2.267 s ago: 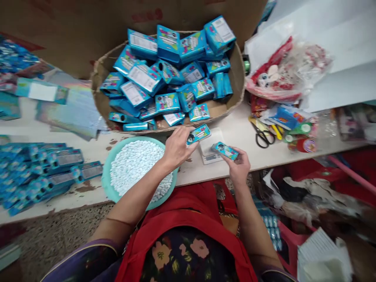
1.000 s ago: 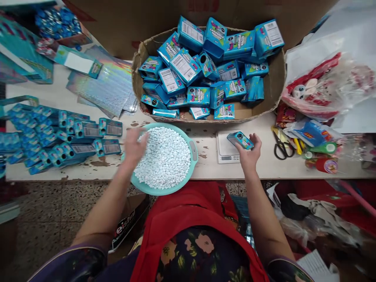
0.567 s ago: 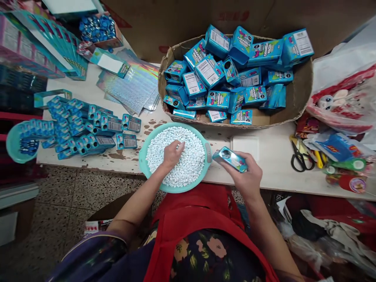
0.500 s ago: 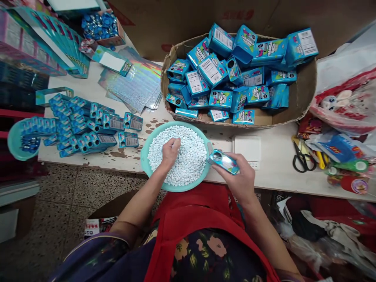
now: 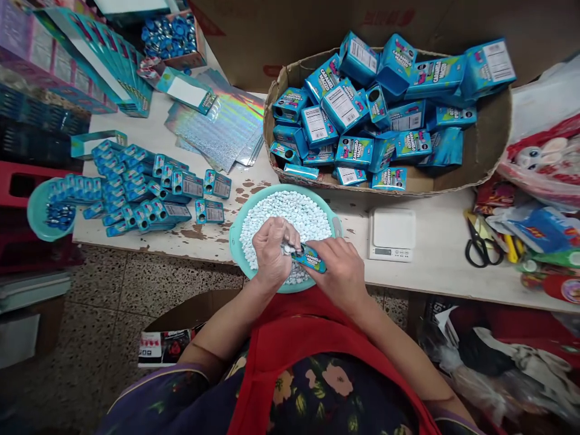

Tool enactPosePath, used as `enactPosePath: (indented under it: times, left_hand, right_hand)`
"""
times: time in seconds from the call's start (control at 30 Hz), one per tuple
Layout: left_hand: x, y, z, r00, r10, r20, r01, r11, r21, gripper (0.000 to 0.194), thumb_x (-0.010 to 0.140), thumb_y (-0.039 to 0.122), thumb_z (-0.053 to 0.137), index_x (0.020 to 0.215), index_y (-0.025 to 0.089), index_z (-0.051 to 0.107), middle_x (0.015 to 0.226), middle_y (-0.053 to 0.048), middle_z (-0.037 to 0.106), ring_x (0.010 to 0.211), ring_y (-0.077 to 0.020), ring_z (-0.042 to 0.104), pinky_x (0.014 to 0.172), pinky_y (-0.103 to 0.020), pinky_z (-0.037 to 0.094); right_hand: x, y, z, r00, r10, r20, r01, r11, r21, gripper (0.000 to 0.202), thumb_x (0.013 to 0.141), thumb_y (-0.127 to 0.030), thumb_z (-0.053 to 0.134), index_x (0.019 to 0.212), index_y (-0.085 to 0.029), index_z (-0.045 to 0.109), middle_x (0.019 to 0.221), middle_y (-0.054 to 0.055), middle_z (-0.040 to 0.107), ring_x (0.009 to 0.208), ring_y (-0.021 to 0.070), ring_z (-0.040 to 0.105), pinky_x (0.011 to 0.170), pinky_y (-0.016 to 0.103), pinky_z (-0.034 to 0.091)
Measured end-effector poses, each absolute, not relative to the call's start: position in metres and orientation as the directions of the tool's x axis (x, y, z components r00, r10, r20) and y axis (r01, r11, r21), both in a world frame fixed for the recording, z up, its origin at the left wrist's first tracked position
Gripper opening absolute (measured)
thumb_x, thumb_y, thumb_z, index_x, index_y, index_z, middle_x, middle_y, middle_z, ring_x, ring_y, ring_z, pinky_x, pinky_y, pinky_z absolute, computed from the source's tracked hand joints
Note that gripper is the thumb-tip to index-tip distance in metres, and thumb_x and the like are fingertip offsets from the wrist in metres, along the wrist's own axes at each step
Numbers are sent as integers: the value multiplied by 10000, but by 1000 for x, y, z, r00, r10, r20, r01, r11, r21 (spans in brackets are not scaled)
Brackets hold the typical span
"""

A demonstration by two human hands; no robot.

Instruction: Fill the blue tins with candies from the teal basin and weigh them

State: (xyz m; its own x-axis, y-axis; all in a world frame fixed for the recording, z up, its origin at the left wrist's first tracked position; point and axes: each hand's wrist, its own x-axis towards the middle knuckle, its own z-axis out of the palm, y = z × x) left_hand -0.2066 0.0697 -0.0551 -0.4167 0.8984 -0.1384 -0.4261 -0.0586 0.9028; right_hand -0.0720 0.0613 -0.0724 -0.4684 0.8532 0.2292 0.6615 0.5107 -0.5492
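Above a turquoise bowl (image 5: 234, 248) full of small white candies (image 5: 290, 208), my two hands meet. My left hand (image 5: 274, 251) is cupped shut around some of the candies, a few of which show at its fingers. Those fingers are right beside the end of a small blue candy box (image 5: 312, 260) lettered "Caramelo Macizo". My right hand (image 5: 339, 269) grips that box from the right and holds it tilted toward the left hand. The box's open end is mostly hidden by the fingers.
A cardboard tray (image 5: 487, 157) of blue boxes stands behind the bowl. Rows of small blue boxes (image 5: 136, 187) fill the left side. To the right are a white scale (image 5: 392, 235) and black-handled scissors (image 5: 483, 241). Holographic sheets (image 5: 217, 121) lie at the back left.
My left hand has risen from the candies with some in its grasp. The right hand has brought the box leftward over the bowl, up to the left fingers.
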Motion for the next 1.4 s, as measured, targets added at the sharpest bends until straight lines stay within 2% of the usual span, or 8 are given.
enactPosePath:
  times: [0.2,0.57,0.7,0.77,0.83,1.03,1.2,1.4]
  left_hand:
    - [-200,72,-53,-442,896,-37,-261,-89,961,472,828,572,621,582,197,474,563,8,440,504,-116,480,486,-266,400]
    - [-201,85,-46,-400,906,-143,-421,-43,906,498,821,580,625,601,186,416,528,48,330,385,-56,294,366,-205,194]
    - [-235,90,-71,-484,874,-46,-2,52,999,450,856,581,555,624,206,465,580,10,447,495,-119,431,461,-239,358]
    - [-256,93,-91,-371,928,-34,412,197,890,337,811,523,623,684,216,566,772,-52,619,758,-202,578,683,-324,478]
    - [-270,98,-108,-291,955,-53,666,242,706,238,779,456,660,823,222,642,1011,-88,671,1023,-274,576,909,-417,444]
    - [-272,148,-115,-269,945,188,790,105,604,255,881,355,526,1070,208,615,1132,-96,639,1110,-246,562,968,-402,427]
    - [-275,224,-104,-228,949,217,946,163,281,180,842,349,579,885,183,633,1065,-167,616,1164,-370,469,1005,-555,319]
    - [-272,269,-115,-180,962,207,955,121,270,393,707,534,725,628,192,547,1001,-182,591,1223,-440,375,1006,-653,259]
  right_hand:
    - [-71,64,-74,-467,861,201,668,492,-558,263,845,-375,683,1062,-233,636,885,46,673,837,241,552,696,353,359]
    - [-58,70,-83,-405,900,163,553,383,-740,305,802,-369,734,1070,-248,652,924,47,699,889,237,609,753,360,447]
    - [-35,71,-91,-273,944,183,266,257,-929,314,778,-350,760,1061,-267,654,989,39,698,914,214,648,794,354,517]
    - [-21,74,-98,-164,974,158,223,193,-955,323,767,-342,767,1063,-272,658,1012,45,692,931,216,655,805,365,537]
    - [-11,78,-105,-89,984,153,258,171,-951,316,772,-326,761,1068,-277,663,1029,50,692,964,223,652,843,390,537]
    - [17,93,-124,48,991,125,278,107,-955,343,740,-348,784,1050,-254,673,1010,45,681,930,203,656,807,349,549]
    - [62,105,-153,280,958,54,360,-53,-931,389,697,-426,792,1016,-228,689,967,39,682,884,201,643,815,355,532]
    - [98,126,-204,444,894,62,435,-155,-887,450,686,-478,763,1015,-181,683,958,53,664,875,195,617,855,364,503]
